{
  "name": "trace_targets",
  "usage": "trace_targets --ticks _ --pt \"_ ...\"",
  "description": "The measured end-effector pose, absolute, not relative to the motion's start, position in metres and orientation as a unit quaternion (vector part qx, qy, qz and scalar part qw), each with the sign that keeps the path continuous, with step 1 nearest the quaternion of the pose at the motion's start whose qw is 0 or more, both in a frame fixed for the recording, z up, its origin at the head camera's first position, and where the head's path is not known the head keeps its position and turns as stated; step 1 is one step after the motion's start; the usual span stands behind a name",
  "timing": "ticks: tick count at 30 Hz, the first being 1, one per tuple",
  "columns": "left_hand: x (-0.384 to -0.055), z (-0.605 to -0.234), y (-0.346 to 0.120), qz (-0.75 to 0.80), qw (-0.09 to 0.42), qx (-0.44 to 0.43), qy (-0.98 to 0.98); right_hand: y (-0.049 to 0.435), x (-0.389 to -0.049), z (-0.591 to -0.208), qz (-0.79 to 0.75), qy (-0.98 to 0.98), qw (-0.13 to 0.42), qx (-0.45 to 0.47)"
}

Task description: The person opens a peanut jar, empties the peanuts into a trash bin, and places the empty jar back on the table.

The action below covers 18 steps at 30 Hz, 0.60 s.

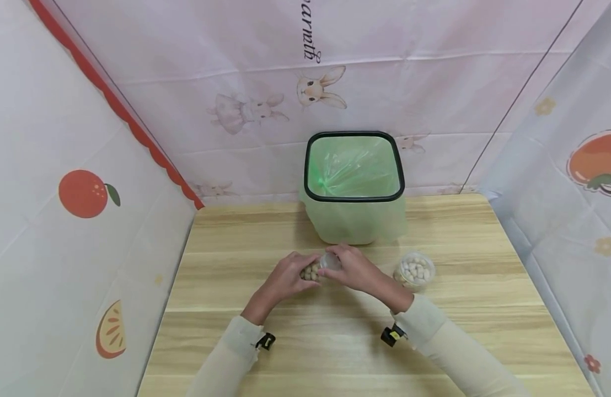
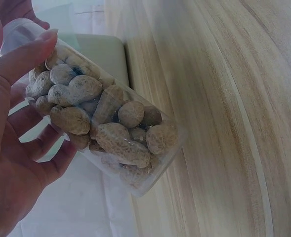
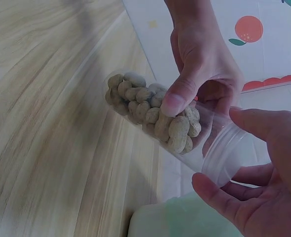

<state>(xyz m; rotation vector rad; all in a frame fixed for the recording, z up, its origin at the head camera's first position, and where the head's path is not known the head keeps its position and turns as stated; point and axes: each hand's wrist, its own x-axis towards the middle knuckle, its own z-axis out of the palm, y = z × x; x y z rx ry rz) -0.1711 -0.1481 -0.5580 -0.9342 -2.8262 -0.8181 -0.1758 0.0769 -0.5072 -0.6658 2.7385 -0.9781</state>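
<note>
A clear plastic jar (image 2: 105, 118) of unshelled peanuts (image 3: 152, 106) is held tilted above the table by my left hand (image 1: 290, 273). In the right wrist view, its thumb presses one side of the jar and the other fingers go behind it. At the upper end sits a clear round lid (image 3: 224, 154). My right hand (image 1: 355, 268) grips that lid by its rim, thumb on one side and fingers on the other. The lid is at the jar's mouth; whether it is screwed tight cannot be told.
A bin (image 1: 354, 220) with a black rim and green liner bag stands at the back of the wooden table (image 1: 226, 242). Beside my right forearm is another clear jar (image 1: 416, 270) with white pieces inside. Printed cloth walls (image 1: 256, 160) border the table.
</note>
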Motion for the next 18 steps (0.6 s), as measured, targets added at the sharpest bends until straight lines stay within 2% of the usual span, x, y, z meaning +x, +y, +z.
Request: trace_targets --ticks 12,18 --pt "-0.1723 -0.5568 -0.1467 -0.264 0.035 -0.312 -0.912 0.0816 -0.1793 -0.5108 -0.328 0.910 0.069 -0.244" --pt "-0.1738 -0.5546 -0.1470 -0.270 0.019 -0.314 -0.910 0.0841 -0.1784 -0.5069 -0.324 0.907 0.076 -0.259"
